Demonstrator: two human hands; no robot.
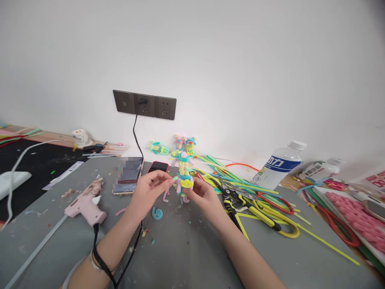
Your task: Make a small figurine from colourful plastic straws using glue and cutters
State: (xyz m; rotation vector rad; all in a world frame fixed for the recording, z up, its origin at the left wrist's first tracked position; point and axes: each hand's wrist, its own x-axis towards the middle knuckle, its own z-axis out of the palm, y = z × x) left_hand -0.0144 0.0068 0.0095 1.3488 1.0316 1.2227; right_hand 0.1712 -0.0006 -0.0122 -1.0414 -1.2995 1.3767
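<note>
Fingers (194, 196) of the right hand (207, 198) are pinched around the lower part of a fuzzy pastel figure (184, 173), which is upright over the middle of the table (186, 257). The left hand (153, 188) has thumb and index nearly together at its other side, but I can't tell if they've actually got hold of anything.

Progress-wise, it looks mostly built to me: pink-and-teal top, pale yellow middle, blue band, yellow bit below. A blue coil (157, 213) lies loose nearby; no idea if it belongs. More little figures (180, 141) sit behind, by the wall.

Containers: a clear bottle (279, 166), capped and tilted-looking, off to the right, can't judge how full. Another bottle (320, 169) is beyond it, contents unclear too.
</note>
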